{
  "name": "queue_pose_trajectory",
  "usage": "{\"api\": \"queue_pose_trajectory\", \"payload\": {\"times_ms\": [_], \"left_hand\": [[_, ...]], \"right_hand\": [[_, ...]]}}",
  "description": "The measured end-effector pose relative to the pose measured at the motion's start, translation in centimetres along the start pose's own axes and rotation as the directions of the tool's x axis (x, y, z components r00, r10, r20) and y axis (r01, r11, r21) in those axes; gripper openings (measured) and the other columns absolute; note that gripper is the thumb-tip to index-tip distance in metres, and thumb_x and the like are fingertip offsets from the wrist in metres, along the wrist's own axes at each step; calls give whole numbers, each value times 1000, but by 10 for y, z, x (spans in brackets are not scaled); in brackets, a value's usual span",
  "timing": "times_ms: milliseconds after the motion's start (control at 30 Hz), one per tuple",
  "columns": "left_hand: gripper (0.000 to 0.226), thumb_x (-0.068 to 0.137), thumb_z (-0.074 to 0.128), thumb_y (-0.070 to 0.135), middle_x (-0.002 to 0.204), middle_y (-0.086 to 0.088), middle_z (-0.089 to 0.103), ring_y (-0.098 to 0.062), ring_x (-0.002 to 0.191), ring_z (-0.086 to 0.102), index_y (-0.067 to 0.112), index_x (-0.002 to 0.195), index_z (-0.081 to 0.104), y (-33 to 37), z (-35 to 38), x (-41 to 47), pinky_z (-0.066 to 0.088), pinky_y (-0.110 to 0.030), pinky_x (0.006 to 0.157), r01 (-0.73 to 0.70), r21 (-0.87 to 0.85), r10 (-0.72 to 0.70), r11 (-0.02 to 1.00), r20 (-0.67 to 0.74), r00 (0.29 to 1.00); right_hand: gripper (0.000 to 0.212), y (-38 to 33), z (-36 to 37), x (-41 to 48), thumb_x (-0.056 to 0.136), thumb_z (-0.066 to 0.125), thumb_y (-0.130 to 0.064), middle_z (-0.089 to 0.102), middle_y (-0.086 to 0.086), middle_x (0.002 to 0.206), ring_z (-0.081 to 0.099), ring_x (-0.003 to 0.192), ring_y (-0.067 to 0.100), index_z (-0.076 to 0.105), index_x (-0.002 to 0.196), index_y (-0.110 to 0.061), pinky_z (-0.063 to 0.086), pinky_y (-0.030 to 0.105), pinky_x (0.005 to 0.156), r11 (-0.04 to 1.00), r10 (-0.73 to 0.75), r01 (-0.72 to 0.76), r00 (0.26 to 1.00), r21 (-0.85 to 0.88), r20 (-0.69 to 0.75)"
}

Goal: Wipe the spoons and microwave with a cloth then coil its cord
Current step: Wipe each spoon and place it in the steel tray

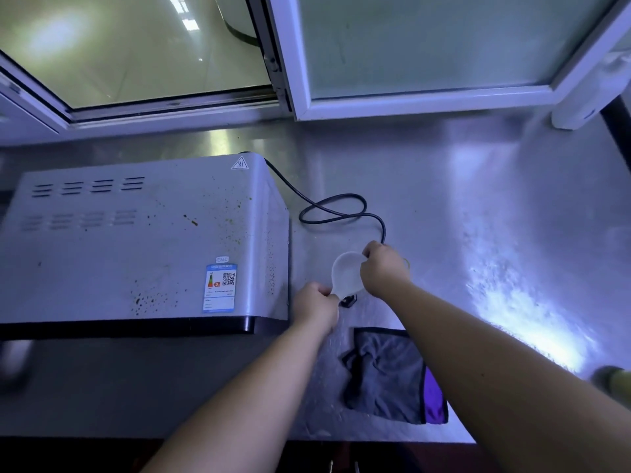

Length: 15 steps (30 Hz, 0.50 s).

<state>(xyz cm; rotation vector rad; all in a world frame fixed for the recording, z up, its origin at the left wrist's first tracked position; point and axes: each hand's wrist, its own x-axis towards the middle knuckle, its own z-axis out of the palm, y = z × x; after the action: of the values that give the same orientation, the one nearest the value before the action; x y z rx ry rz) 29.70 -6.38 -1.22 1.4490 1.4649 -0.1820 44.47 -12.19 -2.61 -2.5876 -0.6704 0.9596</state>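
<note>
Both hands pinch one white spoon (346,276), left hand (316,307) at its handle, right hand (384,268) at the bowl; the cloth (386,373) lies unused by the desk's (478,199) front edge, so the spoon may go unwiped.

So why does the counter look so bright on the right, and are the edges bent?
Head view: strong glare washes out the steel counter at right; the wide lens bows the window frame and microwave edges; the left border and lower right corner are blurred; a bluish cast tints everything.

White spoon (345,275) beside stained microwave (143,240)
</note>
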Motion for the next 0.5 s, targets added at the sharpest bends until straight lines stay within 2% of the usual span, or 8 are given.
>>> {"api": "queue_pose_trajectory", "payload": {"times_ms": [67, 133, 200, 267, 400, 500], "left_hand": [[13, 87, 64, 20, 92, -5, 77, -25, 83, 70, 22, 97, 72, -3, -3, -8, 51, -27, 67, -20, 17, 20, 1000, 20, 1000], [15, 88, 65, 21, 96, -3, 77, -24, 92, 73, 23, 100, 72, -7, -5, -18, 58, -31, 78, -37, 12, 37, 999, 34, 999], [18, 89, 64, 22, 99, -4, 77, -25, 96, 73, 21, 105, 72, -13, -8, -27, 61, -36, 87, -63, 23, 62, 998, 32, 998], [18, 90, 64, 20, 101, -5, 77, -25, 98, 73, 19, 106, 72, -21, -12, -37, 60, -38, 91, -74, 29, 73, 997, 38, 997], [7, 81, 67, 23, 92, -4, 78, -25, 91, 76, 21, 87, 70, -48, -24, -51, 62, -42, 88, -75, 29, 73, 997, 53, 996], [4, 83, 67, 18, 82, -3, 78, -24, 84, 77, 22, 85, 68, -72, -39, -68, 63, -40, 79, -72, 51, 68, 996, 83, 994]], "right_hand": [[34, 4, -4, -12, 90, 41, 1, 62, 11, 116, 56, 90, 28, 56, 119, -7, 49, 33, 69, 1000, -4, 4, 1000, 12, -6], [35, 8, -7, -24, 88, 42, 1, 62, 12, 117, 60, 98, 31, 57, 119, -7, 56, 40, 79, 1000, -8, 8, 1000, 13, -4], [39, 10, -8, -36, 88, 42, 1, 61, 13, 119, 60, 101, 31, 60, 121, -8, 54, 37, 76, 1000, -16, 16, 1000, 7, -5], [40, 11, -6, -50, 87, 43, 3, 63, 14, 117, 57, 99, 30, 63, 120, -8, 46, 31, 71, 999, -30, 30, 1000, -21, 0], [31, 10, 5, -77, 86, 46, 0, 67, 14, 110, 57, 88, 29, 63, 111, -8, 43, 28, 70, 997, -22, 23, 1000, -69, 21], [26, 7, 20, -99, 84, 50, -4, 69, 15, 109, 64, 99, 33, 63, 106, -7, 44, 29, 71, 993, -33, 37, 999, -114, 41]]}}
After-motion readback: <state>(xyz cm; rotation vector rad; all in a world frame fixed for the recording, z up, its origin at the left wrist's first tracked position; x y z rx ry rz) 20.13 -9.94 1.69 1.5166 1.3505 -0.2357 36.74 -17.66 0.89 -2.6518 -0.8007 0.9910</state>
